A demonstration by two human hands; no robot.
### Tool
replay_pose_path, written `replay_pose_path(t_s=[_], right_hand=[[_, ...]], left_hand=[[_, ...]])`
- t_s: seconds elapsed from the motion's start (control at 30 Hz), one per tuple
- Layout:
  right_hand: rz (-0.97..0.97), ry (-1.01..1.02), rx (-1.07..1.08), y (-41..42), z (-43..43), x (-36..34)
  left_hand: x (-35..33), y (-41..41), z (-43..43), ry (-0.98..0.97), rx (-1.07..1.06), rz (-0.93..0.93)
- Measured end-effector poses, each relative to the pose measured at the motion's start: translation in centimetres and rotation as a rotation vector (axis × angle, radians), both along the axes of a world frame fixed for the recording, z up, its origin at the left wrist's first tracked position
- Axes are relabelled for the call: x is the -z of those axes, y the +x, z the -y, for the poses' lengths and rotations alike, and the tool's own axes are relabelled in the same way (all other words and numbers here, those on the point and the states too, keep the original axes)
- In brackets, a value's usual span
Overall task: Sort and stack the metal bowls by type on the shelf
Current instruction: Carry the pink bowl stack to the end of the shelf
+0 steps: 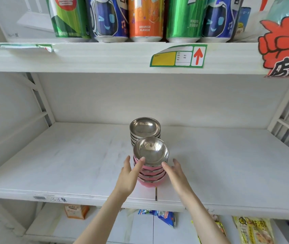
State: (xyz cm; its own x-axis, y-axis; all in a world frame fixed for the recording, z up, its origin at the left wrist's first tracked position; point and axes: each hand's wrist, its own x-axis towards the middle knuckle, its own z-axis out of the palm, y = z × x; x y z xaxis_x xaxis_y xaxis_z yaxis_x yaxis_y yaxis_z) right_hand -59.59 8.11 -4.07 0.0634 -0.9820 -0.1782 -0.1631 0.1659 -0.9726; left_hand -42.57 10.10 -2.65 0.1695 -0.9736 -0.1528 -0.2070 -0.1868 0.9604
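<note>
Two bowl stacks stand on the white middle shelf (69, 164). The nearer stack of pink-sided metal bowls (151, 175) sits close to the front edge, its top bowl showing a shiny steel inside. Right behind it stands a stack of plain steel bowls (145, 128). My left hand (129, 175) is at the left side of the pink stack with straight fingers, the fingertips touching the top bowl's rim. My right hand (175, 173) is at the stack's right side, fingers extended, a fingertip at the rim.
The shelf above holds a row of drink cans (145, 18) and a price tag (179, 56) on its front lip. A red promotional sign (284, 48) hangs at the upper right. Snack packets (159, 217) lie on the lower shelf. White shelf uprights stand at both sides.
</note>
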Motion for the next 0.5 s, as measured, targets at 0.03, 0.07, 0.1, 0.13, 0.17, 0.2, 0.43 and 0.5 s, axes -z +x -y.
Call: replay_pose_path(t_s=[0.03,0.07,0.1,0.13,0.17,0.2,0.43,0.5], right_hand=[[0.044,0.032,-0.014,0.2,0.6,-0.1],[0.092,0.051,-0.029,0.4,1.3,0.0],[0.132,0.061,-0.043,0.4,2.0,0.1],[0.162,0.061,-0.062,0.4,2.5,0.2],[0.18,0.048,-0.089,0.4,3.0,0.4],[0.186,0.026,-0.119,0.5,3.4,0.5],[0.238,-0.041,-0.152,-0.5,4.4,0.0],[0.248,-0.065,-0.163,-1.1,4.2,-0.7]], left_hand=[[0.0,-0.1,0.6,0.027,-0.005,-0.066],[0.1,-0.2,1.2,0.052,-0.007,-0.117],[0.2,-0.3,1.7,0.072,-0.008,-0.157],[0.4,-0.5,2.1,0.086,-0.01,-0.187],[0.7,-0.7,2.4,0.086,-0.015,-0.207],[0.9,-1.0,2.6,0.077,-0.02,-0.218],[0.7,-2.6,3.3,-0.026,-0.042,-0.204],[0.0,-3.2,3.0,-0.057,-0.039,-0.201]])
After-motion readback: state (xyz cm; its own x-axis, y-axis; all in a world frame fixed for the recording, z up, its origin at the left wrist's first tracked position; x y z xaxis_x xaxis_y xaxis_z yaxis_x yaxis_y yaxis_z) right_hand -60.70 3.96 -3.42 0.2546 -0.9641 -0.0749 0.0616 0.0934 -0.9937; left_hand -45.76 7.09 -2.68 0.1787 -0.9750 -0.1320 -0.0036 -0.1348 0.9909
